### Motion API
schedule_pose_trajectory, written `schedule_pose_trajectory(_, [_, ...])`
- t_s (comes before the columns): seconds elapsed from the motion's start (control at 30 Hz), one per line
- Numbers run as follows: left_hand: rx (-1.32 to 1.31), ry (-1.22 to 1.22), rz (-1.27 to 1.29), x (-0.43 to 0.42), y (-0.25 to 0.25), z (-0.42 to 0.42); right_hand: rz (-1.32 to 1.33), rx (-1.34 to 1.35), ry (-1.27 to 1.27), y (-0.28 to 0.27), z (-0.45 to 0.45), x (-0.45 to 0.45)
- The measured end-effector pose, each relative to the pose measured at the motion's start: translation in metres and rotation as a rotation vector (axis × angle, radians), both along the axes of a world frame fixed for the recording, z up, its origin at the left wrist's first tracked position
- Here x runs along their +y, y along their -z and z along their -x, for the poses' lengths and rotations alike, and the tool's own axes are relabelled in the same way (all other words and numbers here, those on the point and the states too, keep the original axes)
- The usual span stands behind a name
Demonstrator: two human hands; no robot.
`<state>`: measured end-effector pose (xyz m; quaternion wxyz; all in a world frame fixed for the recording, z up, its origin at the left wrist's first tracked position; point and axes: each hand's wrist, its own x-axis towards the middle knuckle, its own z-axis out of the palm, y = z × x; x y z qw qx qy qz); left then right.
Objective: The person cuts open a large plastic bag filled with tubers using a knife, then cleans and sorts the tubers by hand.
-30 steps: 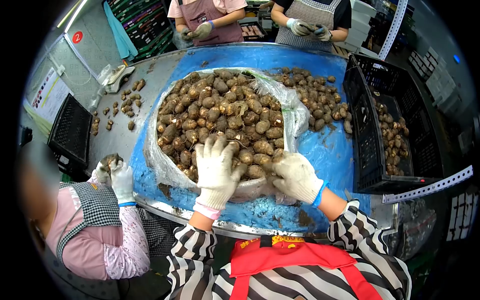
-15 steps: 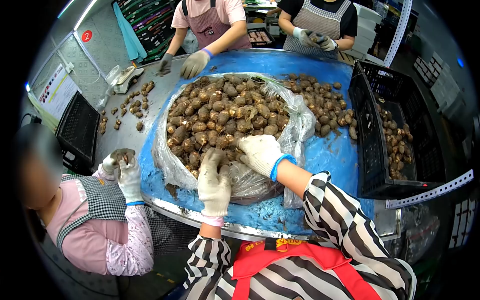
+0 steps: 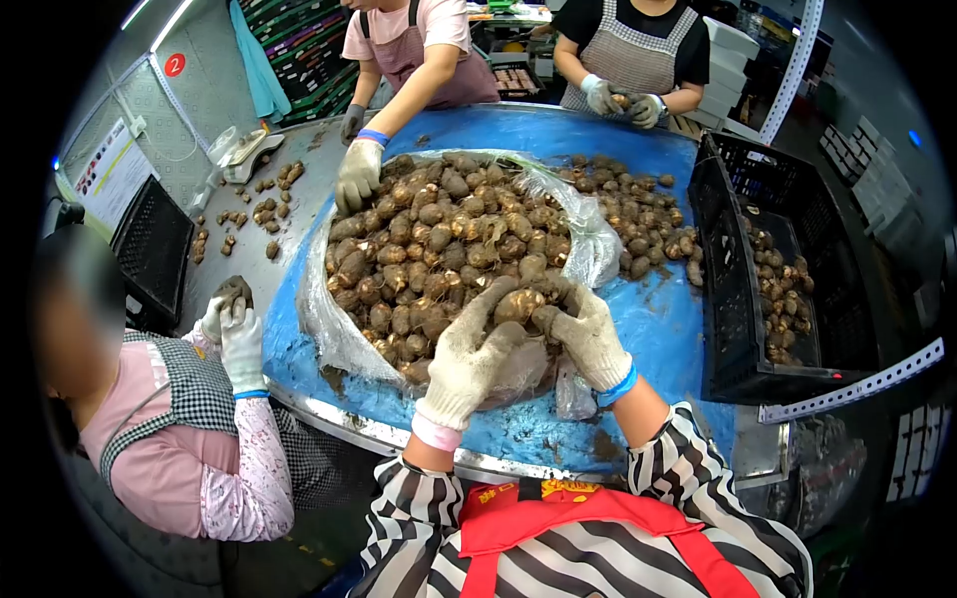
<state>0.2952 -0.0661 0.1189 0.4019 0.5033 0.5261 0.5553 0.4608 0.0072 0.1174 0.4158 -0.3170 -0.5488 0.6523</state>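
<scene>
Works at a blue-covered table (image 3: 658,319), before a clear plastic bag (image 3: 339,334) full of brown tubers (image 3: 439,239), beside a black crate (image 3: 726,279) partly filled with more. Half-closes the left hand (image 3: 474,359) around one tuber (image 3: 518,307) above the bag's near side; bends the right hand (image 3: 590,341) partway, touching the same tuber's right end with the thumb, too indistinctly to tell any grip.

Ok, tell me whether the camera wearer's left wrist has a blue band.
No, a pink band sits at the left hand's wrist, while the blue band is on the right hand's.
</scene>
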Motion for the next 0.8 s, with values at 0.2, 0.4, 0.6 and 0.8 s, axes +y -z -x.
schedule_pose_trajectory(0.2, [-0.014, 0.074, 0.110, 0.002, -0.004, -0.006, -0.298, -0.333, 0.008, -0.005, -0.018, -0.003])
schedule_pose_trajectory(0.4, [0.003, 0.112, -0.108, -0.001, 0.008, -0.034, -0.109, -0.221, 0.165, 0.008, -0.028, 0.001])
schedule_pose_trajectory(0.6, [-0.880, 0.366, 0.136, 0.007, 0.046, -0.040, -0.200, -0.383, 0.174, 0.007, -0.048, 0.004])
schedule_pose_trajectory(0.8, [-0.520, 0.359, 0.126, 0.011, 0.033, -0.063, -0.210, -0.157, 0.115, -0.028, -0.056, -0.021])
